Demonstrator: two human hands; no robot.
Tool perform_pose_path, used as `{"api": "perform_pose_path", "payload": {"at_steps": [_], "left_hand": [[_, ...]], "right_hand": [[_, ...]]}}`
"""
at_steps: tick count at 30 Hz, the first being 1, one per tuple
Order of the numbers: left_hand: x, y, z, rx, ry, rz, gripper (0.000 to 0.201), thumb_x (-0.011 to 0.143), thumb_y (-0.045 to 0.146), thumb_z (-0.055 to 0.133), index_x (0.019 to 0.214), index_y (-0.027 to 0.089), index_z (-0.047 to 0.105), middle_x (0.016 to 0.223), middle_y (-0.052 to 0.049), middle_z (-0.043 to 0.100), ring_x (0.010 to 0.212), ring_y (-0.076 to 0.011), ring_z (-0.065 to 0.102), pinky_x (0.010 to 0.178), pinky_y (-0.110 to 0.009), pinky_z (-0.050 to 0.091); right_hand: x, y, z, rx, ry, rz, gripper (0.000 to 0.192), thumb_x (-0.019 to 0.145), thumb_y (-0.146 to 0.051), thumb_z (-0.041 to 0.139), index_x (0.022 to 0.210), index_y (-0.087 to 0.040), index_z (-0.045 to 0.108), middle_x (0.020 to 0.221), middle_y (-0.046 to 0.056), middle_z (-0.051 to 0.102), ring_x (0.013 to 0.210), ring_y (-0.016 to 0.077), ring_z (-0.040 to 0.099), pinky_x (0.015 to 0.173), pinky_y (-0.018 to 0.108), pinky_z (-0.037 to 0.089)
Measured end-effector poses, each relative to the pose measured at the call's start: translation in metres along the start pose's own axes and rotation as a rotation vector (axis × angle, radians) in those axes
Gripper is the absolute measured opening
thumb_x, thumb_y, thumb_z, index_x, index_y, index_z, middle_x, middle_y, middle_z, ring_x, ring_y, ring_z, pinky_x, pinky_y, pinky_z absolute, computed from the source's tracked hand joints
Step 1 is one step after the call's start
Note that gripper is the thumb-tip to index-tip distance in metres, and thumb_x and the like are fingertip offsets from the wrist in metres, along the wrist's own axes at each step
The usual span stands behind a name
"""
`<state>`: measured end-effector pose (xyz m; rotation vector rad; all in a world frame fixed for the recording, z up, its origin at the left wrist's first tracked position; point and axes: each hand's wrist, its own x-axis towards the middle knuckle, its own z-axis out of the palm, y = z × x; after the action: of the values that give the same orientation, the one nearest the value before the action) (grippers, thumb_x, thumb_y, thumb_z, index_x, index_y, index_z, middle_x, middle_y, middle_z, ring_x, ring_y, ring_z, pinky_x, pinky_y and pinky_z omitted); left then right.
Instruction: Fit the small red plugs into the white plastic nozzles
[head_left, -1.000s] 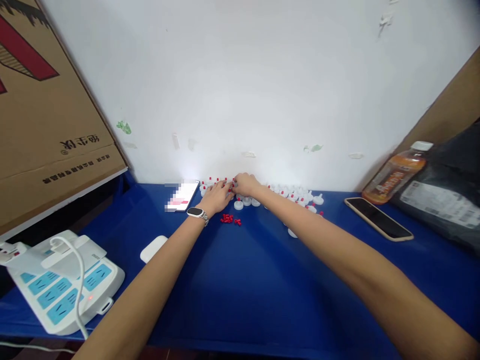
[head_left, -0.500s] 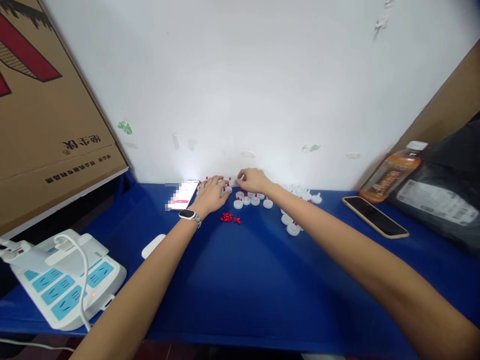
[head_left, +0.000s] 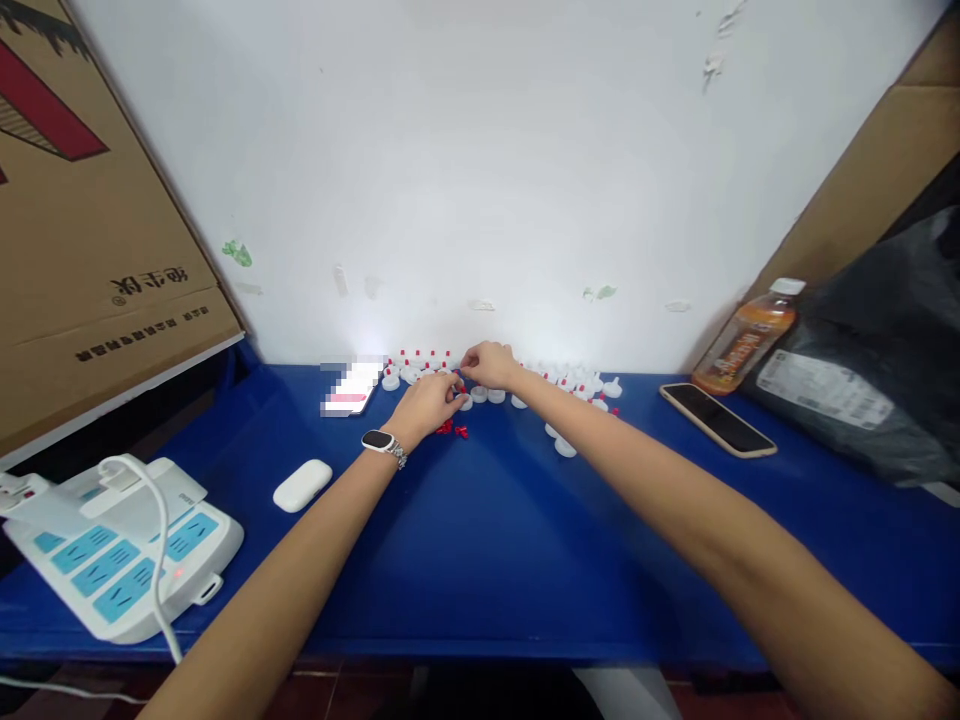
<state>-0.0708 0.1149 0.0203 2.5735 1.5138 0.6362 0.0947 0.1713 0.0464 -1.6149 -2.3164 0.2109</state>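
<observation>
My left hand [head_left: 427, 402] is at the front row of white plastic caps, its thumb and fingertips closed on the side of a white cap with a red tip [head_left: 466, 402]. Just behind it, my right hand [head_left: 488, 364] is pinched, fingertips pointing left over the same cap; whatever lies between them is too small to make out. Under my left hand's edge lie small loose red tips [head_left: 461, 432]. More red-tipped white caps [head_left: 391, 381] stand along the wall on the left, and another group [head_left: 566, 447] spreads beneath my right forearm.
On the left are a phone with a lit screen [head_left: 356, 388], a white oval case [head_left: 303, 486], a power strip [head_left: 124, 570] and a cardboard box [head_left: 112, 230]. To the right lie a dark phone [head_left: 718, 420], an orange drink bottle [head_left: 742, 345] and a black parcel [head_left: 862, 370].
My left hand has drawn nearer and turned from lying spread over the caps to gripping at a front cap. My right hand has come closer to it. The view has shifted slightly.
</observation>
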Motion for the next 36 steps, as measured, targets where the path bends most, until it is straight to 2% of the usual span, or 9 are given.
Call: {"api": "perform_pose_path", "payload": {"at_steps": [4,8,12,17,21,23,25,31,36], "left_hand": [[0.009,-0.007,0.001,0.014,0.018,-0.075,0.018,0.094,0.029,0.054,0.096,0.017,0.067,0.086,-0.008,0.071,0.079,-0.0226,0.066,0.073,-0.033,0.048],[0.012,-0.010,-0.001,0.051,0.075,-0.140,0.028,0.095,0.033,0.054,0.113,0.013,0.063,0.090,-0.010,0.069,0.087,-0.0268,0.065,0.080,-0.038,0.050],[0.013,0.006,0.000,0.152,0.193,0.032,0.037,0.097,0.041,0.049,0.120,0.015,0.062,0.114,-0.015,0.063,0.110,-0.0305,0.057,0.097,-0.044,0.047],[0.023,0.047,0.018,0.131,0.086,0.258,0.048,0.099,0.050,0.044,0.136,0.022,0.056,0.144,-0.013,0.052,0.134,-0.0304,0.046,0.113,-0.048,0.037],[0.034,0.073,0.042,0.163,-0.055,0.229,0.057,0.100,0.055,0.039,0.148,0.025,0.046,0.160,-0.013,0.038,0.150,-0.0357,0.028,0.119,-0.058,0.026],[0.039,0.077,0.051,0.185,-0.099,0.183,0.057,0.101,0.053,0.037,0.150,0.025,0.044,0.162,-0.014,0.035,0.151,-0.0389,0.026,0.118,-0.063,0.022],[0.041,0.075,0.055,0.207,-0.110,0.165,0.055,0.103,0.049,0.034,0.151,0.025,0.043,0.161,-0.014,0.037,0.151,-0.0384,0.027,0.118,-0.065,0.021],[0.039,0.054,0.051,0.265,-0.063,0.170,0.047,0.104,0.037,0.032,0.148,0.025,0.043,0.155,-0.015,0.046,0.144,-0.0335,0.039,0.115,-0.062,0.027],[0.042,0.038,0.045,0.325,-0.036,0.175,0.039,0.100,0.029,0.038,0.134,0.018,0.054,0.142,-0.017,0.054,0.135,-0.0314,0.047,0.112,-0.051,0.037]], "right_hand": [[-0.024,0.027,-0.020,0.039,0.121,-0.034,0.026,0.090,-0.026,0.052,0.102,-0.020,0.075,0.104,0.005,0.077,0.099,0.0208,0.067,0.091,0.030,0.043],[-0.063,0.067,-0.040,0.073,0.181,-0.022,0.028,0.093,-0.024,0.047,0.101,-0.019,0.073,0.104,0.005,0.075,0.092,0.0191,0.066,0.083,0.028,0.045],[-0.100,0.093,-0.043,0.042,0.241,0.043,0.030,0.097,-0.031,0.045,0.103,-0.019,0.072,0.106,0.009,0.072,0.100,0.0232,0.062,0.089,0.033,0.044],[-0.140,0.096,-0.032,0.036,0.345,0.070,0.040,0.100,-0.049,0.042,0.121,-0.025,0.067,0.130,0.011,0.064,0.126,0.0291,0.052,0.106,0.045,0.037],[-0.161,0.084,-0.018,-0.061,0.299,-0.001,0.053,0.098,-0.058,0.044,0.138,-0.026,0.058,0.145,0.013,0.053,0.141,0.0321,0.039,0.113,0.051,0.028],[-0.165,0.077,-0.010,-0.094,0.261,-0.013,0.055,0.099,-0.058,0.043,0.141,-0.027,0.055,0.148,0.013,0.051,0.143,0.0334,0.036,0.114,0.053,0.026],[-0.163,0.071,-0.003,-0.101,0.248,-0.024,0.051,0.100,-0.056,0.043,0.140,-0.027,0.057,0.149,0.013,0.050,0.141,0.0323,0.039,0.114,0.052,0.028],[-0.139,0.061,0.013,-0.037,0.303,-0.048,0.043,0.101,-0.048,0.045,0.135,-0.025,0.060,0.146,0.013,0.052,0.134,0.0290,0.047,0.109,0.047,0.035],[-0.114,0.053,0.025,0.016,0.361,-0.043,0.039,0.100,-0.046,0.048,0.129,-0.024,0.064,0.142,0.012,0.055,0.129,0.0286,0.050,0.107,0.046,0.036]]}}
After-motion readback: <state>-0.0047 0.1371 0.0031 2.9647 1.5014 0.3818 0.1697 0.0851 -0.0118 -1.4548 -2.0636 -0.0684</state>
